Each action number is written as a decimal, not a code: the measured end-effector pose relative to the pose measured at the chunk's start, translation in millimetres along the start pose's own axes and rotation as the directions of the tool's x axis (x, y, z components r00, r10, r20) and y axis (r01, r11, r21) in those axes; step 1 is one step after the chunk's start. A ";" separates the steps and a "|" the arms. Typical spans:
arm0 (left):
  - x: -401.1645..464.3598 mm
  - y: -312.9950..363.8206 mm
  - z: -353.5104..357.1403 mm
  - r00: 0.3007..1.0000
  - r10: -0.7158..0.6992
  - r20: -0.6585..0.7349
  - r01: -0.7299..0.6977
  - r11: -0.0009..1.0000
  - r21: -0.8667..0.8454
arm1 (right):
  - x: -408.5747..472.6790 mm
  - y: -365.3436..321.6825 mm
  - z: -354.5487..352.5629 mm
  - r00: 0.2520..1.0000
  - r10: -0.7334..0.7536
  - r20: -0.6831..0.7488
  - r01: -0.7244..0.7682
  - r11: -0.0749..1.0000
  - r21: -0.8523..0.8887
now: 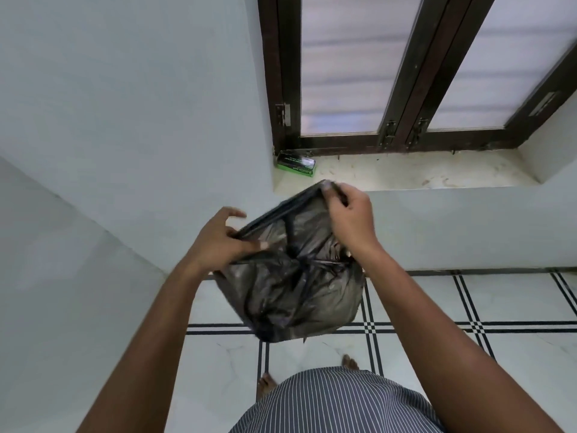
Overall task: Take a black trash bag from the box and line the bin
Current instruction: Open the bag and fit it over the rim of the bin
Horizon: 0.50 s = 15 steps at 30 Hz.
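Observation:
A thin black trash bag [293, 292] hangs crumpled in the air in front of me, above the tiled floor. My left hand [218, 242] pinches its near left edge. My right hand [349, 217] grips the top rim at the far right, fingers closed on the plastic. The bag's mouth is stretched between the two hands, partly spread. A green and black box of bags [296, 164] lies on the left end of the window sill, beyond the bag. No bin is in view.
A pale stone window sill [406, 173] runs under a dark-framed window [396, 89]. White walls stand to the left and below the sill. The floor [437, 301] is white tile with black lines. My bare feet and striped shirt show at the bottom.

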State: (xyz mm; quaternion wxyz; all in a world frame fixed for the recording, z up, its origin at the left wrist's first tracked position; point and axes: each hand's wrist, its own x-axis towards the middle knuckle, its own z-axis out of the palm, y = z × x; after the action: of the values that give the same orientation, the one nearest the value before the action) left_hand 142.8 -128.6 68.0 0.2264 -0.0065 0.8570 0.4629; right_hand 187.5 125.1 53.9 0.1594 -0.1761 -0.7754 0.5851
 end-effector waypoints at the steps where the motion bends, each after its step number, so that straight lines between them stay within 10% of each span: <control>1: 3.6 -5.8 -5.3 0.999 -0.024 -0.043 0.028 0.995 0.094 | 4.9 3.2 -5.5 0.991 0.099 -0.086 -0.096 0.995 0.036; 4: 9.4 -18.4 -15.4 0.986 -0.073 -0.151 0.078 0.997 0.023 | 13.6 15.7 -22.8 0.940 0.309 -0.147 -0.310 0.951 0.021; 6: 6.8 -18.1 -17.8 0.983 -0.147 -0.110 0.117 0.964 -0.238 | 10.4 21.4 -27.3 0.950 0.309 -0.035 -0.306 0.910 -0.280; 9: 2.0 -12.3 -13.6 0.989 -0.147 0.031 0.145 0.880 -0.453 | -6.1 10.1 -23.8 0.988 0.085 0.129 0.018 0.765 -0.644; 15: -6.9 15.5 10.9 0.982 0.027 0.188 0.075 0.855 -0.513 | -16.5 -18.2 8.8 0.834 -0.174 0.523 0.430 0.799 -0.420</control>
State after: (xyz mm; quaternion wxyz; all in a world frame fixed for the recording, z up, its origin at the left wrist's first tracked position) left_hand 149.7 -112.5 77.9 0.3023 -0.0340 0.6754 0.6718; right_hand 196.7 105.4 68.4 0.0115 0.0609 -0.9373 0.3430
